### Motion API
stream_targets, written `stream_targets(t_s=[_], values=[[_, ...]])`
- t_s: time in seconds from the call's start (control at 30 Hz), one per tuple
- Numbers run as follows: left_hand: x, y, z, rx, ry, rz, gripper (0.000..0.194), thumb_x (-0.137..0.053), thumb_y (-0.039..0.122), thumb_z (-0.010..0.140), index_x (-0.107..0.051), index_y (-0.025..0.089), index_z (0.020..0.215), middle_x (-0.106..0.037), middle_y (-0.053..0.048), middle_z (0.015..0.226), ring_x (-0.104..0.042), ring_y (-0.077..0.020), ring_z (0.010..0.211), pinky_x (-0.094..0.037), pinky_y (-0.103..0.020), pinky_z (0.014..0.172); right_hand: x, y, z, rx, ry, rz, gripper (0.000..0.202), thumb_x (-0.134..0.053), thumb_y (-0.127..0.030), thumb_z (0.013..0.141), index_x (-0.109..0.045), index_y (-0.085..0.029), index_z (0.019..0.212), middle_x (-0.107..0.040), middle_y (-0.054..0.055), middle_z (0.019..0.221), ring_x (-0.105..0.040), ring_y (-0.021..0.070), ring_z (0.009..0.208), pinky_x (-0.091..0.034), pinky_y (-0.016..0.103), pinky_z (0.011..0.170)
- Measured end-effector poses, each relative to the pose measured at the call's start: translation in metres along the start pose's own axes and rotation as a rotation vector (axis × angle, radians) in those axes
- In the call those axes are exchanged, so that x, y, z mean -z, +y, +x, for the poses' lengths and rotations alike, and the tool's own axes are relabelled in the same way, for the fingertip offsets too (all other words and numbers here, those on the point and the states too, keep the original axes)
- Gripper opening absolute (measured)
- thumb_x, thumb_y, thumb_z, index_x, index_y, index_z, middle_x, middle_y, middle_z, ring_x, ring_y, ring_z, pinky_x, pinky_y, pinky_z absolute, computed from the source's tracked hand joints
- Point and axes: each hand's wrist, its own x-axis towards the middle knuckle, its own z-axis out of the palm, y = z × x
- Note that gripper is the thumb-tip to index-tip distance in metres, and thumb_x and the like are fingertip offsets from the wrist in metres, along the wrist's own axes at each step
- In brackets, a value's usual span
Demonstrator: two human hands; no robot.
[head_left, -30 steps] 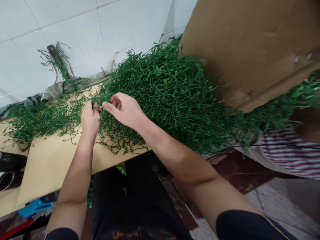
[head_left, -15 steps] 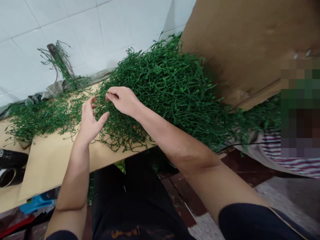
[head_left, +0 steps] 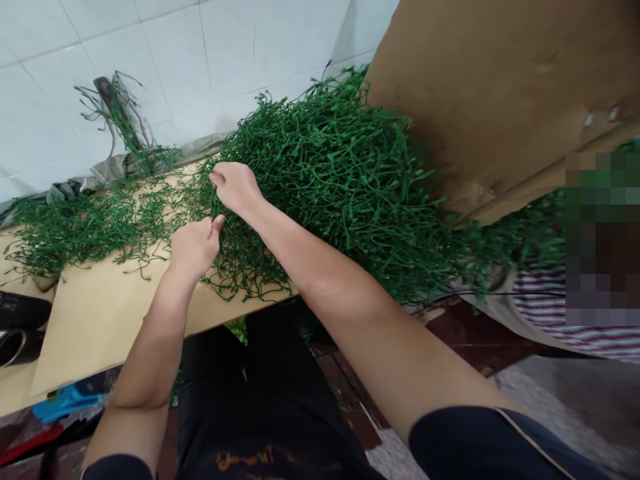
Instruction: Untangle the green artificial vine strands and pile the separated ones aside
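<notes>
Bearing orange lettering [head_left: 229, 461] too distorted to read, dark clothing [head_left: 310, 427] shows below the counter [head_left: 105, 313]. Green stems [head_left: 340, 180] lie heaped on it; at the heap's left side, left hand [head_left: 194, 247] and right hand [head_left: 235, 187] are curled closed, any contents unclear. Brown cardboard [head_left: 500, 80] blocks the view at right; black cylinders [head_left: 23, 311] lie far left.

Your green stems [head_left: 330, 167] look like plastic, faintly shiny, rough as a heap. Board [head_left: 105, 307] before you: smooth, matt, wood-like. Far wall [head_left: 165, 53]: glossy tile. Far-right panel [head_left: 500, 73]: matt, cardboard-looking. Your trousers [head_left: 285, 400]: matt cloth. Near-left blue piece [head_left: 73, 402]: smooth, plastic-looking. Striped fabric [head_left: 537, 303], right: soft, matt cloth.
</notes>
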Motion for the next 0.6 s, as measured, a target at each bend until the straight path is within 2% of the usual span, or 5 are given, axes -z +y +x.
stream_targets(t_s=[0.1, 0.2, 0.33, 0.5, 0.6], values=[[0.0, 0.0, -0.005, -0.071, 0.029, -0.072, 0.048, -0.031, 0.049, 0.09, -0.04, 0.022, 0.053, -0.044, -0.002, 0.046, -0.05, -0.0189, 0.052, -0.032, -0.028, 0.056, 0.0, 0.004, 0.015, -0.092, 0.045, -0.011, 0.026, -0.037, -0.022, 0.089, -0.06, -0.016, 0.079, -0.062, 0.008, 0.085, -0.057, 0.0186, 0.083, -0.042, 0.031, 0.078], [0.001, 0.002, -0.014, -0.106, -0.037, -0.095, 0.049, -0.03, 0.047, 0.091, -0.043, 0.021, 0.052, -0.044, -0.001, 0.044, -0.044, -0.0163, 0.047, -0.028, -0.028, 0.052, 0.006, 0.013, 0.027, -0.175, 0.09, -0.013, 0.03, -0.033, -0.023, 0.091, -0.06, -0.015, 0.079, -0.062, 0.009, 0.085, -0.057, 0.0185, 0.084, -0.043, 0.031, 0.078], [0.004, 0.003, -0.018, -0.094, -0.06, -0.199, 0.049, -0.028, 0.045, 0.092, -0.047, 0.021, 0.054, -0.047, 0.0, 0.045, -0.046, -0.015, 0.047, -0.03, -0.027, 0.053, 0.009, 0.016, 0.029, -0.118, 0.112, -0.055, 0.032, -0.031, -0.025, 0.092, -0.061, -0.015, 0.084, -0.064, 0.011, 0.091, -0.06, 0.0211, 0.088, -0.042, 0.032, 0.078], [-0.001, 0.003, -0.017, -0.115, -0.024, -0.343, 0.052, -0.028, 0.049, 0.091, -0.047, 0.021, 0.052, -0.045, 0.0, 0.044, -0.044, -0.0136, 0.046, -0.032, -0.026, 0.052, 0.002, 0.001, 0.028, 0.015, 0.102, -0.168, 0.033, -0.03, -0.024, 0.093, -0.061, -0.017, 0.103, -0.067, 0.012, 0.098, -0.061, 0.0209, 0.089, -0.042, 0.031, 0.077], [-0.002, 0.003, -0.022, -0.077, -0.005, -0.437, 0.053, -0.029, 0.051, 0.091, -0.047, 0.021, 0.052, -0.044, 0.0, 0.044, -0.044, -0.013, 0.046, -0.032, -0.026, 0.05, 0.0, -0.003, 0.037, 0.046, 0.097, -0.186, 0.034, -0.029, -0.022, 0.093, -0.061, -0.017, 0.104, -0.067, 0.012, 0.101, -0.061, 0.0213, 0.089, -0.043, 0.032, 0.077]])
